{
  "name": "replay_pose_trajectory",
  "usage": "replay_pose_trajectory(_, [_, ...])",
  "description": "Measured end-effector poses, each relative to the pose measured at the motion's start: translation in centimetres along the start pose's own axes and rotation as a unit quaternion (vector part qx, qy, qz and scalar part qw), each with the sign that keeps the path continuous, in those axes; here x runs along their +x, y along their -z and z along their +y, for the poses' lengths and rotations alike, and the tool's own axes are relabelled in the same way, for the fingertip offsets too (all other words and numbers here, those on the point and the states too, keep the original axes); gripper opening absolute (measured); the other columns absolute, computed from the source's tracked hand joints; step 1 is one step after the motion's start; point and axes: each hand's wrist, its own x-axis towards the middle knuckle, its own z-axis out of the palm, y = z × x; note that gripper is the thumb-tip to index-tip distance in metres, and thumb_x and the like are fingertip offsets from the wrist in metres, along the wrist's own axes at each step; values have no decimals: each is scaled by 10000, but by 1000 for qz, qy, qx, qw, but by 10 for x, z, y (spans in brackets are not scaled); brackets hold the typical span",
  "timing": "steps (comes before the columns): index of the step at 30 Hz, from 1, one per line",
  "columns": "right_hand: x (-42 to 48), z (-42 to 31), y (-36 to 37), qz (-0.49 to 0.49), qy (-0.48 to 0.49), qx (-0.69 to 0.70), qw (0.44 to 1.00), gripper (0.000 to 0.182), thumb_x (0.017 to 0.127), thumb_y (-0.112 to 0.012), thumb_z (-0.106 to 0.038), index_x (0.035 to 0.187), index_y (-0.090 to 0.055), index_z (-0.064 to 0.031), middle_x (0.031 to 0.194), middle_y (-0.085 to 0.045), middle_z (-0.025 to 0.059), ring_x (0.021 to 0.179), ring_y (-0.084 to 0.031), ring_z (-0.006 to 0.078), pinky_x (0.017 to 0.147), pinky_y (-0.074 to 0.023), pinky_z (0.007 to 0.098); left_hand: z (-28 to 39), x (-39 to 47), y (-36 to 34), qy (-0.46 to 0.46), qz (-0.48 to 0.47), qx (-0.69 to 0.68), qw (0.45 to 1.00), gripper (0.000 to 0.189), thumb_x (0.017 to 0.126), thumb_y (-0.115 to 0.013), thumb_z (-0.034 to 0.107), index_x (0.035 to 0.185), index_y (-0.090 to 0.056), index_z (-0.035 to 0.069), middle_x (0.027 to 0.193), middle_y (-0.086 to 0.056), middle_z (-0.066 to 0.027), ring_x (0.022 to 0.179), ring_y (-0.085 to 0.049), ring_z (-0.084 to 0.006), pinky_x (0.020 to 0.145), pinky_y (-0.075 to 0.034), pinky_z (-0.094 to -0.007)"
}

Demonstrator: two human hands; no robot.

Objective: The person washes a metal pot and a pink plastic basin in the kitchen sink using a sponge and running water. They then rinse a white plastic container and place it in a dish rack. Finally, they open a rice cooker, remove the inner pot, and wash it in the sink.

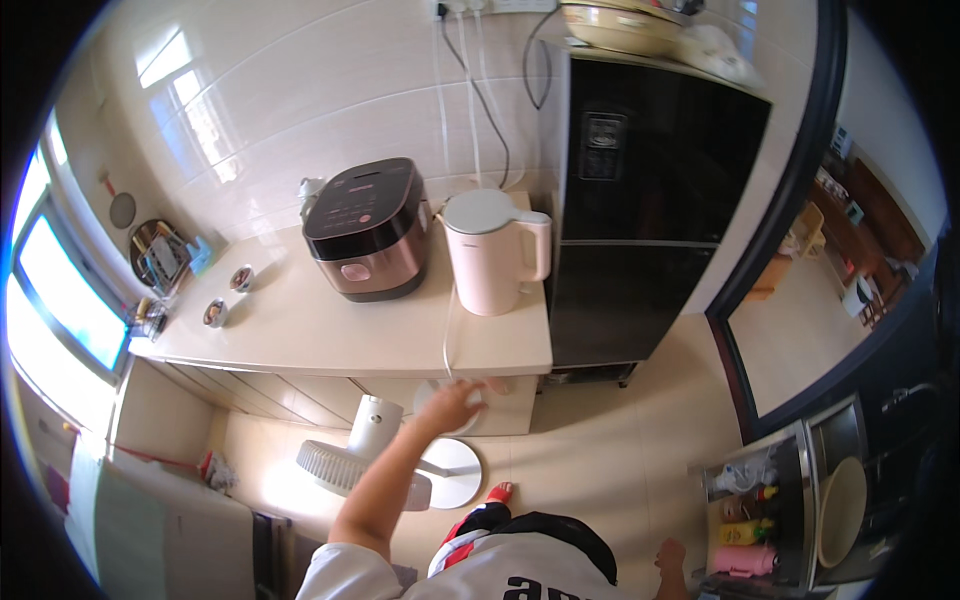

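Observation:
My left hand (452, 407) is low in front of the counter edge, slightly blurred, with its fingers curled over a pale round disc (424, 403). The disc, perhaps a kettle base, is partly hidden by the hand. A white cord (448, 349) runs from the kettle's side over the counter edge down to it. Above stands a pale pink electric kettle (486, 262) with a grey lid, beside a black and rose-gold rice cooker (367, 232). At the lower right, my right hand (670, 555) hangs by my side; its fingers are hard to make out, and no object shows in it.
A white fan (375, 427) with a round base (454, 491) stands on the floor by my left forearm. Two small bowls (241, 279) sit on the counter (300, 330). A black refrigerator (645, 210) is at the right; metal shelving (806, 480) with bottles stands lower right.

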Motion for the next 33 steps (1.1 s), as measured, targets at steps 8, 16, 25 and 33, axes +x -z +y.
replay_pose_trajectory(8, [-26, -116, -139, 110, 149, -269, 945, 285, 776, -519, -201, 998, -561, -28, 685, -571, 94, 543, -553, 188, 439, -456, 327, -128, 40, 123, 70, 288, 22, 955, 378, 751, -607, 184, 1100, -492, 95, 1086, -464, -219, 1010, -455, -378, 855, -383, -419])
replay_pose_trajectory(16, [-83, -153, -181, 35, -9, -249, 968, 287, 776, -497, -188, 990, -571, -11, 698, -575, 94, 572, -574, 198, 497, -483, 331, -193, 71, 166, 140, 429, 44, 891, 735, 724, -637, 159, 1319, -204, 147, 1269, -257, -298, 1163, -291, -451, 937, -305, -453])
replay_pose_trajectory(25, [-119, -230, -212, 63, 224, -512, 827, 346, 761, -540, -244, 1029, -563, -27, 875, -609, 164, 825, -589, 295, 723, -468, 340, -194, 92, 189, 118, 443, -29, 888, 898, 680, -677, 191, 1353, -87, 119, 1342, -106, -298, 1245, -158, -432, 989, -233, -455])
replay_pose_trajectory(33, [-153, -389, -342, -46, 419, -381, 823, 278, 776, -571, -173, 1024, -542, -51, 915, -594, 151, 835, -594, 235, 709, -480, 319, -199, 90, 189, 79, 445, -58, 890, 886, 677, -664, 174, 1345, -92, 64, 1345, -161, -252, 1261, -142, -395, 998, -232, -443])
